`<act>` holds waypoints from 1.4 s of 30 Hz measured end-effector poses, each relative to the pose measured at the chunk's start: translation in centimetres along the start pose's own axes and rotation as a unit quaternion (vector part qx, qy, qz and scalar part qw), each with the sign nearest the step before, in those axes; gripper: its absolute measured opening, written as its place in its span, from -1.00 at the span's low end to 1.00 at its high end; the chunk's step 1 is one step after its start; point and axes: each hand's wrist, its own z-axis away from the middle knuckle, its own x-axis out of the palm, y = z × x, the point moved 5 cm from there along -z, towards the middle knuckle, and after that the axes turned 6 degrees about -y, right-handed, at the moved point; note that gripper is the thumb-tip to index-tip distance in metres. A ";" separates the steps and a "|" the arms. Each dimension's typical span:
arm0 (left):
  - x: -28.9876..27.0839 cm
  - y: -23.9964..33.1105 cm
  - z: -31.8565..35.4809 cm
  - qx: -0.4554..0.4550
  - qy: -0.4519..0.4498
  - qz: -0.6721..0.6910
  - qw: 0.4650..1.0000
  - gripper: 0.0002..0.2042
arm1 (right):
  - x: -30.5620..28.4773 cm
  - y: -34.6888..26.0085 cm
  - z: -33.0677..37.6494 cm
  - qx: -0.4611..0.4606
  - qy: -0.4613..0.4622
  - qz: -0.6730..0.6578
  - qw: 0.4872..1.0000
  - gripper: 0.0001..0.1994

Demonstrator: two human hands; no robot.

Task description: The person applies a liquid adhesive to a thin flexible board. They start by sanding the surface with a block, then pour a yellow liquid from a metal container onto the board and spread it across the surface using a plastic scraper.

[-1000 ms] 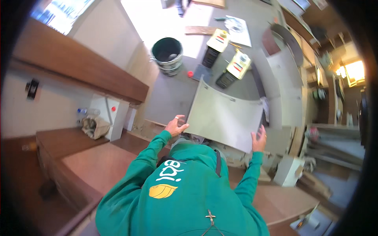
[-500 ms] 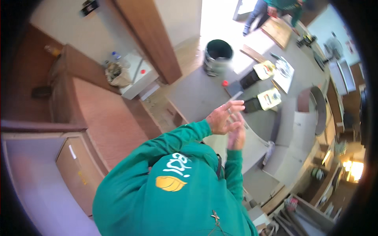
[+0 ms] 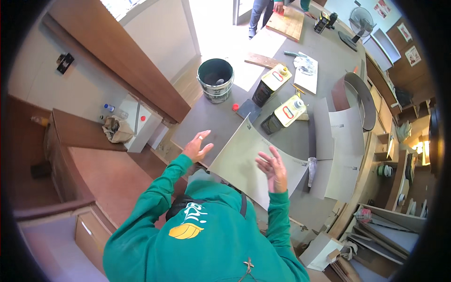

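My left hand [image 3: 197, 146] hovers at the near left edge of a pale, curved laminate sheet [image 3: 251, 164]. Its fingers are spread and it holds nothing. My right hand [image 3: 273, 170] is raised above the right part of that sheet, likewise empty, with its fingers apart. Beyond the sheet stand two rectangular cans with pale tops and dark sides, a nearer can [image 3: 287, 112] and a farther can [image 3: 276, 80]. Beside them lie a dark flat square piece [image 3: 249, 110] and a small red cap [image 3: 235, 107].
A dark bucket [image 3: 215, 81] stands on the grey worktable [image 3: 185, 129] at the far left. More pale sheets [image 3: 345, 155] and a curled brown strip [image 3: 361, 101] lie to the right. At the far end, a co-worker's hand [image 3: 278, 7] rests on a wooden board [image 3: 285, 23].
My hands were close together near the cans; now they are apart, the left farther left and the right lower. The view has shifted, and the pale sheet shows more fully.
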 end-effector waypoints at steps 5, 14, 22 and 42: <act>-0.3 -10.4 -2.3 -0.091 -0.037 0.054 0.994 -0.44 | -5.1 1.1 -1.1 -0.032 0.193 0.097 0.976 -0.45; -1.5 -24.9 -12.5 -0.077 0.086 0.038 0.993 -0.65 | 4.5 9.0 -7.2 0.053 0.255 0.264 0.929 -0.52; -4.2 -25.4 -21.1 -0.086 0.231 0.088 0.965 -0.73 | 13.1 7.8 -17.4 0.079 0.174 0.482 0.855 -0.55; -4.3 -10.5 -40.8 0.263 -0.398 -0.210 0.854 -0.60 | 14.4 8.1 -23.8 0.050 0.190 0.515 0.835 -0.58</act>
